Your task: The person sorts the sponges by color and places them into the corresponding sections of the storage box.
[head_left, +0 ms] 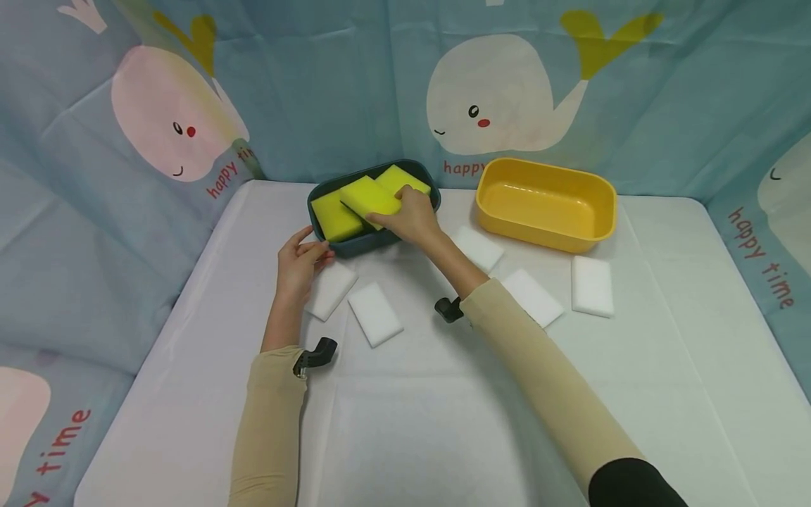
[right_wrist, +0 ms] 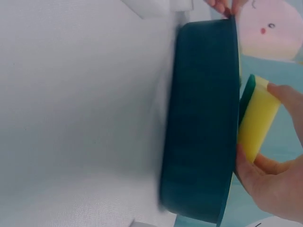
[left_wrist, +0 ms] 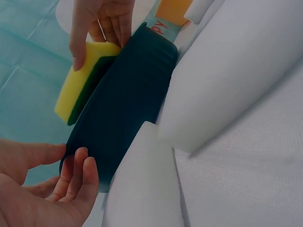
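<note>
A dark green bin stands at the back of the table with three yellow sponges in view at its top. My right hand grips the middle sponge, thumb on one edge and fingers on the other. In the right wrist view this sponge shows a green scouring side and stands partly above the rim. My left hand holds the bin's near left corner by the rim, its fingertips against the outer wall in the left wrist view. The other sponges lie left and right of the gripped one.
A yellow bin with nothing visible inside stands to the right. Several white sponge pads lie flat on the white tablecloth, including one in front of the green bin and one at the right. A whale-print curtain hangs behind.
</note>
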`<state>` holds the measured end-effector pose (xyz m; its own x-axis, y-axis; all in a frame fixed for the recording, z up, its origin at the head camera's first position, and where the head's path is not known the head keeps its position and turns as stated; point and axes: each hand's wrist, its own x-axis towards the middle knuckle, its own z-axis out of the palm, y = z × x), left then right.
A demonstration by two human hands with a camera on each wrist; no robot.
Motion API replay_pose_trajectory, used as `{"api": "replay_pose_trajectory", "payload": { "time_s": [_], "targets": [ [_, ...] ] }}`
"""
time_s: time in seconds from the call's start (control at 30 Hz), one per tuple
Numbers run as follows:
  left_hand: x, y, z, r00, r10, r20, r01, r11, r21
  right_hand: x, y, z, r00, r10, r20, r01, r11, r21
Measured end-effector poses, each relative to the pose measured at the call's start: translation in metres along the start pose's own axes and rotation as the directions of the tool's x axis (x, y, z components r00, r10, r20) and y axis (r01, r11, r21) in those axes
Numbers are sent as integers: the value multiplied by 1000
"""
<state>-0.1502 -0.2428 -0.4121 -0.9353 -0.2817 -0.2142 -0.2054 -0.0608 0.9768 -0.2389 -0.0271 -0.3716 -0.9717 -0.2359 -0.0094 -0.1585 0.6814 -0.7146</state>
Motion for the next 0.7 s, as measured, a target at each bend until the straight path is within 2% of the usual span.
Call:
{"api": "replay_pose_trajectory", "payload": {
  "time_s": [0.3,0.47,0.7],
  "targets": [
    [0,0,0,1000,6,0,-6,1000,5,3,-2,3,999,11,-35,-13,999,-38],
    [1,-1,-1,1000,10,4,-10,1000,0,4,-7,8,999,22,-44,-27,993,-113],
    [1,-1,-1,1000,12,7,-12,1000,-3,6,-14,18,992,65,-104,-85,977,-196]
  ]
}}
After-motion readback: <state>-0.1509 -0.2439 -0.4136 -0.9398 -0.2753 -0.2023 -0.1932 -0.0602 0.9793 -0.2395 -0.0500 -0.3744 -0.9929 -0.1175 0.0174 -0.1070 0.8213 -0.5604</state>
